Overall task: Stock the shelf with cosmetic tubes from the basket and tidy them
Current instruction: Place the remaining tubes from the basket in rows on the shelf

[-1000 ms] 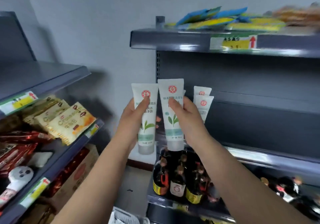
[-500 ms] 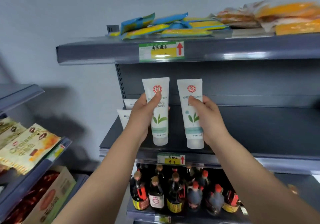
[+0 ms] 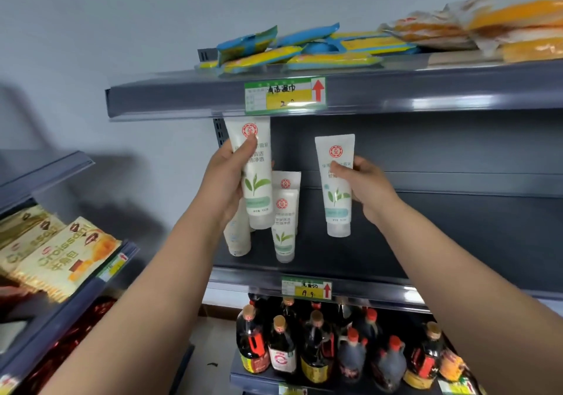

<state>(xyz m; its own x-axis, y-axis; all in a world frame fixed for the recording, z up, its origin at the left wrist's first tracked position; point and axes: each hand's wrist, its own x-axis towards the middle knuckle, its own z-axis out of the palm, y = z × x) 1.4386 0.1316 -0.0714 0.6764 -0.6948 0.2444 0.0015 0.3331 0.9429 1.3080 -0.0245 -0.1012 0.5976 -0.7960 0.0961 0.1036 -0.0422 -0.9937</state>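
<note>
While each hand grips a tube, both are raised over the middle shelf (image 3: pixel 457 242).
At frame centre, left hand (image 3: pixel 224 181) fingers wrap the left tube (image 3: pixel 256 178); right hand (image 3: pixel 370 185) pinches the right tube (image 3: pixel 336 181). Three more tubes (image 3: pixel 283 224) stand on the shelf between and below them.

Open dark shelf (image 3: pixel 457 242) right of standing tubes (image 3: pixel 285 227); crowded at left end; capped overhead by upper shelf (image 3: pixel 396 95).
</note>
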